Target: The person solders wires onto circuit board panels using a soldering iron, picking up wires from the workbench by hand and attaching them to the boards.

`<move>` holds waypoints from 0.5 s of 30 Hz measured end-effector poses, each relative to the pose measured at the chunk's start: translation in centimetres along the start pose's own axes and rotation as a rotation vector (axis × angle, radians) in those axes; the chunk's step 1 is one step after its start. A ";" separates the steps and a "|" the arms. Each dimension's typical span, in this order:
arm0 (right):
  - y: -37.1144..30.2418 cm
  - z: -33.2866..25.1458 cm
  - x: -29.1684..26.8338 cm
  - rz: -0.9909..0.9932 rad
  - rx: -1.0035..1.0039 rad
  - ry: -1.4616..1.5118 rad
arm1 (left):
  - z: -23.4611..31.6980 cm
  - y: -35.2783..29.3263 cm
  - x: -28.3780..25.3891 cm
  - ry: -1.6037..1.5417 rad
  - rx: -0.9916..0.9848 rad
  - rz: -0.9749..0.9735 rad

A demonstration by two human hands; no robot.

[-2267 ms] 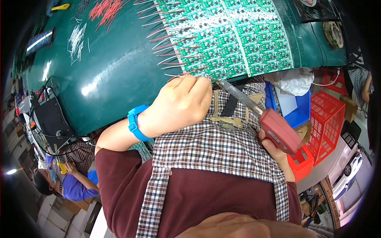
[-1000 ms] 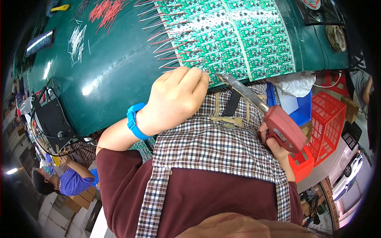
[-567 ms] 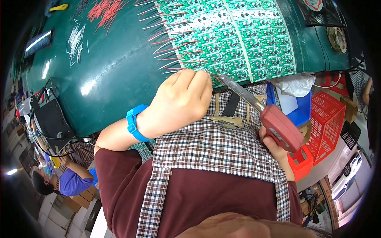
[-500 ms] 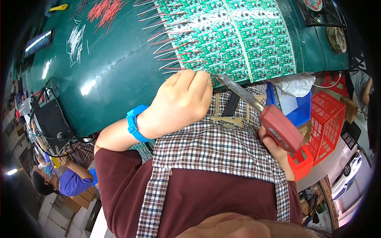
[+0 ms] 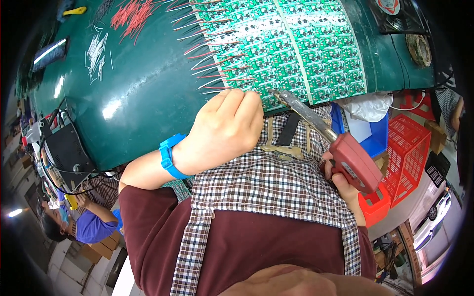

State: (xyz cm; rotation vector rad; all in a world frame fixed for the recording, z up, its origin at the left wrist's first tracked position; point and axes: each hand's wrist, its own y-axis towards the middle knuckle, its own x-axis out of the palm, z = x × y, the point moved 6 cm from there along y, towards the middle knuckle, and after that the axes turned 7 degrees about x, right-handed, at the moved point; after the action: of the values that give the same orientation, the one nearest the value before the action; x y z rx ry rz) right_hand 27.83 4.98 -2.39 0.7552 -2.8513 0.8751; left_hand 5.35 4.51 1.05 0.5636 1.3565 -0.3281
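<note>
Shiny green circuit-board sheet (image 5: 326, 49), densely populated in rows, red and white wires (image 5: 212, 65) along left edge, lies on green table (image 5: 148, 79). Right grip (image 5: 344, 186) wraps dark-red soldering iron (image 5: 355, 160); left grip (image 5: 227, 123) curls at near corner, fingertips hidden, can't tell pinch.

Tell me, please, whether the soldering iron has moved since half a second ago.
Yes: against the sheet of green circuit boards, the soldering iron has shifted slightly right, its tip now farther from the left hand.
</note>
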 end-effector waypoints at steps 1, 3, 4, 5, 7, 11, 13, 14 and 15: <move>0.1 -0.1 0.1 -0.002 0.007 0.005 | -0.2 0.0 -0.1 -0.044 -0.021 0.036; 0.3 -0.2 0.2 -0.005 0.022 0.024 | -0.6 -0.1 -0.4 -0.090 -0.041 0.071; 0.3 -0.1 0.2 -0.005 0.036 0.043 | -1.0 -0.1 -0.7 -0.164 -0.055 0.104; 0.5 -0.1 0.2 -0.003 0.038 0.043 | -1.3 -0.1 -0.9 -0.237 -0.068 0.136; 0.8 -0.2 0.3 -0.018 -0.006 -0.011 | -2.1 -0.4 -0.9 -0.226 -0.088 0.155; 1.2 0.0 0.5 -0.015 -0.006 -0.001 | -2.9 -0.5 -0.5 -0.218 -0.139 0.170; 1.4 -0.7 0.9 -0.043 -0.157 -0.124 | -3.0 -0.4 -0.3 -0.224 -0.128 0.162; 1.5 -0.8 1.0 -0.042 -0.156 -0.124 | -3.0 -0.4 -0.2 -0.229 -0.116 0.153; 1.6 -1.0 1.2 -0.038 -0.150 -0.130 | -3.1 -0.4 -0.1 -0.230 -0.117 0.152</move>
State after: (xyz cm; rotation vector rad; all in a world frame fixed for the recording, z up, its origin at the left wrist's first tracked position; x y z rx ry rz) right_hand 25.90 6.15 -2.12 0.8744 -2.9621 0.6203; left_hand 2.57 5.87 0.69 0.5117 1.0968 -0.1818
